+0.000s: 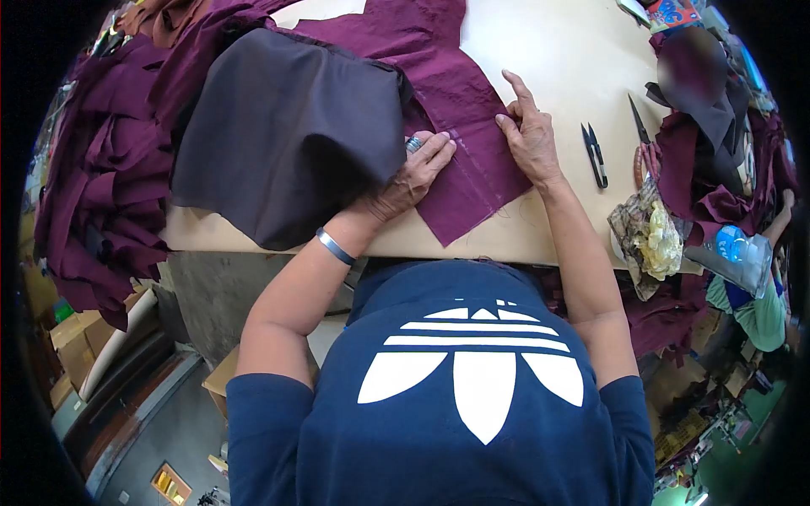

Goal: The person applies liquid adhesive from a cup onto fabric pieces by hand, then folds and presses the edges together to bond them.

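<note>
1. Under the left hand's [411, 179] fingertips: a cloth panel [481, 181], lying on the table [561, 72].
2. Left of those fingers: a second cloth [283, 139], partly over the panel; farther left, a cloth heap [105, 202].
3. Right hand's [533, 143] fingers: at the panel's right edge.
4. Right of these fingers: snips [594, 158], then scissors [640, 126]; nearer the body, a crumpled bag [661, 240].

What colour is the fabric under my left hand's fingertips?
The fabric is deep maroon-purple, best seen in the head view.
</note>
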Demonstrator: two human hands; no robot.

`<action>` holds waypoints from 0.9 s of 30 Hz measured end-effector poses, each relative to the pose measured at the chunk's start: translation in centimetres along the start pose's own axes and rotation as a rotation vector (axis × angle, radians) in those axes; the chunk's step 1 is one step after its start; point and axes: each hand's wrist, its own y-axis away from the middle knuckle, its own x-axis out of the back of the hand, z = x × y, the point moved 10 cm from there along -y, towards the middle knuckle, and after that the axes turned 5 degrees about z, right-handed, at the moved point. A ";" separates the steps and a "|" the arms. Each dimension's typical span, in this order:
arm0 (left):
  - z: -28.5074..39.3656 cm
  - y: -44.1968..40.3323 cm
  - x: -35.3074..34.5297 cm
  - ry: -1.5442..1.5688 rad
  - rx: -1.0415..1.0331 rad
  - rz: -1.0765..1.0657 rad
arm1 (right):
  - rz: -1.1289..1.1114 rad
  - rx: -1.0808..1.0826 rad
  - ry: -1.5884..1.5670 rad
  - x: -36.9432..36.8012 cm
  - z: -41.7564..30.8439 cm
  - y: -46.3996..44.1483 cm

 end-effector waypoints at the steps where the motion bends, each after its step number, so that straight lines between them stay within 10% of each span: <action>1: 0.0 0.0 -0.1 -0.018 -0.012 -0.011 | 0.009 -0.010 -0.020 0.1 0.0 0.0; 27: -1.3 -1.5 0.8 0.010 0.069 0.003 | -0.034 0.002 0.076 -1.5 0.0 -3.0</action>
